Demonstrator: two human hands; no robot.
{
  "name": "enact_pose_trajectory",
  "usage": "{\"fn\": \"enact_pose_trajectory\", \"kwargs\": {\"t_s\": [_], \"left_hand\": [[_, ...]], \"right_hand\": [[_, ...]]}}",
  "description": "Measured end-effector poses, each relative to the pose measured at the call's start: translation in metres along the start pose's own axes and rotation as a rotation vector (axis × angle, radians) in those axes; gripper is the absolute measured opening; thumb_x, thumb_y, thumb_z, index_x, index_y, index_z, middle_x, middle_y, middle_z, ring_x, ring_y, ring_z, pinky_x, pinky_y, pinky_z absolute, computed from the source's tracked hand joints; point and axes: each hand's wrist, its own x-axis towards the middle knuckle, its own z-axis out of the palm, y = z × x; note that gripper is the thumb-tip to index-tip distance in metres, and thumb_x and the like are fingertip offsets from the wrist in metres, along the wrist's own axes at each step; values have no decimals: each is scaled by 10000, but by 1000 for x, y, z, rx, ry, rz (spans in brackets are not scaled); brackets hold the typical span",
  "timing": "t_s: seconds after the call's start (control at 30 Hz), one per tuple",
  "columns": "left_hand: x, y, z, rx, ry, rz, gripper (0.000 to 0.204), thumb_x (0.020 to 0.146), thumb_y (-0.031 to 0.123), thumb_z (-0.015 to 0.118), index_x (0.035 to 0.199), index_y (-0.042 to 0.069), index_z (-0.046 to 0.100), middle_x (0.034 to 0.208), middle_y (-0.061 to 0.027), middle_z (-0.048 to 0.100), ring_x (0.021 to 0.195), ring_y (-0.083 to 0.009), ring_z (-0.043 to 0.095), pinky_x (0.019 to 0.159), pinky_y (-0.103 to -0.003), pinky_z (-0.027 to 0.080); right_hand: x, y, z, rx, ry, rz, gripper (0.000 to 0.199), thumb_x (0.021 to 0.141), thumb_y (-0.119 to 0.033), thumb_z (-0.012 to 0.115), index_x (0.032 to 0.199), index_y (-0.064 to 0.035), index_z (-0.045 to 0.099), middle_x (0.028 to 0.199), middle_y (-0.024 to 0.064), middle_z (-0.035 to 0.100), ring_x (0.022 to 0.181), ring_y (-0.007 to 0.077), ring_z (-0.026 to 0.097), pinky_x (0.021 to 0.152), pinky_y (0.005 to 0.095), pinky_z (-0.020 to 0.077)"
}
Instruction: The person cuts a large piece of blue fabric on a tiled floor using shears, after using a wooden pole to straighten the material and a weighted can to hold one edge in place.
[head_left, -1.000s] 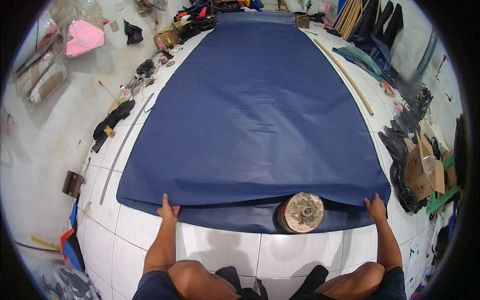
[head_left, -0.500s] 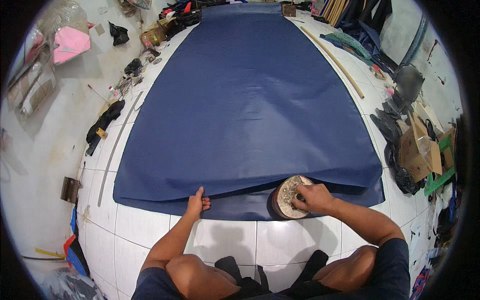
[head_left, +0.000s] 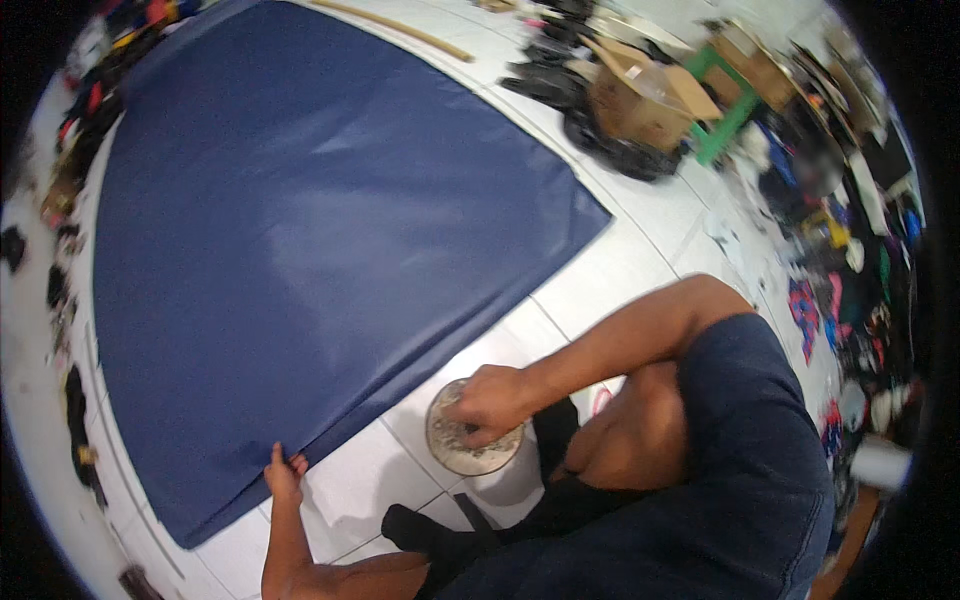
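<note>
A large dark blue sheet (head_left: pixel 330 220), smooth and slightly shiny, is spread over the floor in at least two layers. At its near edge my left hand (head_left: pixel 284 474) is closed, thumb on top and fingers curled at the upper layer's border. My right hand (head_left: pixel 492 405) grips the middle of a round can (head_left: pixel 470 458) with a crusted, whitish top. This can is now off the sheet, over the white tiles close to my legs. Whether it rests on the floor or hangs just above is unclear. My right fingers partly hide its centre.
White floor tiles (head_left: pixel 655 255) border the sheet. To the right stand an open cardboard box (head_left: pixel 640 105), black plastic bags (head_left: pixel 625 158) and a green stool-like frame (head_left: pixel 730 120), with a heap of mixed scraps beyond. A long tan pole (head_left: pixel 400 28) lies past the sheet's far right side.
My view has swung to the right. My right hand has moved the can off the sheet's edge toward me. The sheet's raised near edge now lies flatter; my left hand stays at it.
</note>
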Motion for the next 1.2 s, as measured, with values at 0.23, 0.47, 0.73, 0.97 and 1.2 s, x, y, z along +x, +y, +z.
{"fn": "enact_pose_trajectory", "kwargs": {"t_s": [0.23, 0.47, 0.73, 0.97, 1.2], "left_hand": [[8, 7, 1, 132, -7, 4, 380, 953, 370, 627, 944, -2, 547, 773, -105, 595, 605, -196, 603, 500, -311, 517], [9, 40, -28, 24, 2, -32, 471, 940, 510, 591, 979, 44, 540, 761, -67, 588, 614, -189, 565, 556, -295, 476], [5, 30, -58, -105, 103, 44, 326, 959, 391, 612, 1023, 74, 565, 802, -55, 574, 625, -167, 530, 566, -256, 479], [32, 2, -48, -81, 344, 175, 340, 919, 295, 667, 1055, 3, 560, 829, -87, 587, 647, -201, 541, 556, -290, 464], [19, -6, -31, 311, 451, 336, 414, 874, 257, 705, 1049, -103, 598, 866, -163, 636, 651, -273, 570, 564, -371, 487]], "right_hand": [[-1, 36, 34, 216, -172, -9, 463, 783, -456, 721, 1036, -80, 629, 971, 184, 675, 817, 351, 681, 727, 464, 524], [-63, 254, -65, 189, 628, 1058, 612, 886, -587, 583, 965, 8, 702, 903, 219, 701, 829, 345, 688, 744, 470, 537], [-138, 351, -38, 679, 779, 1363, 647, 840, -605, 644, 862, 40, 689, 942, 206, 693, 775, 304, 698, 685, 406, 562], [-130, 380, -46, 1235, 1834, 955, 800, 741, -264, 841, 1330, 7, 372, 1140, 235, 594, 970, 315, 630, 858, 420, 523], [-175, 384, -33, 236, 1221, 1616, 576, 796, -474, 726, 1181, -59, 619, 1145, 175, 682, 1088, 334, 646, 914, 426, 507]]}}
